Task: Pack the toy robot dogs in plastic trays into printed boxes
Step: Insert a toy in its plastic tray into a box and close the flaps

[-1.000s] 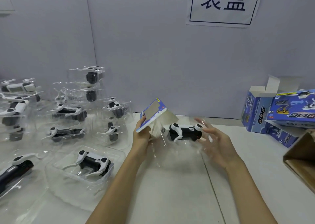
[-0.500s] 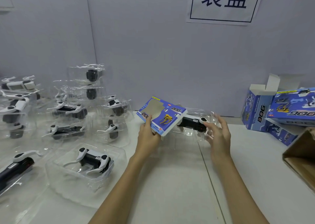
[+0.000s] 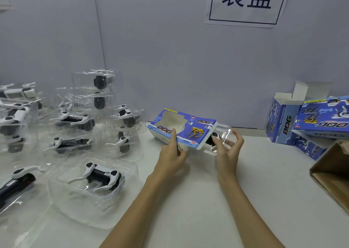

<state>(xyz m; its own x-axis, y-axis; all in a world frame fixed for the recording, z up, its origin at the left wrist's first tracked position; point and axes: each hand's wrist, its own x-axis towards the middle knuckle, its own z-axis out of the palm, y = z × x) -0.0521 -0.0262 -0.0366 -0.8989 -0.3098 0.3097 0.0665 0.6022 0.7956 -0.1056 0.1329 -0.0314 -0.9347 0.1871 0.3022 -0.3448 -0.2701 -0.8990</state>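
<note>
I see the left hand (image 3: 171, 156) gripping the near edge of the printed box (image 3: 182, 128), thumb on top, fingers curled under it. The clear tray (image 3: 222, 134) with the toy robot dog (image 3: 213, 138) sticks out of the box's right open end, mostly inside already. The right hand (image 3: 227, 149) sits just right of the box, fingers curled round the tray's exposed end, thumb on the dog. Bare table (image 3: 207, 200) lies below both hands toward me. Far left of the left hand are more trayed dogs (image 3: 98, 179). Right of the right hand are stacked printed boxes (image 3: 319, 121) and a brown carton (image 3: 334, 174) at the edge
</note>
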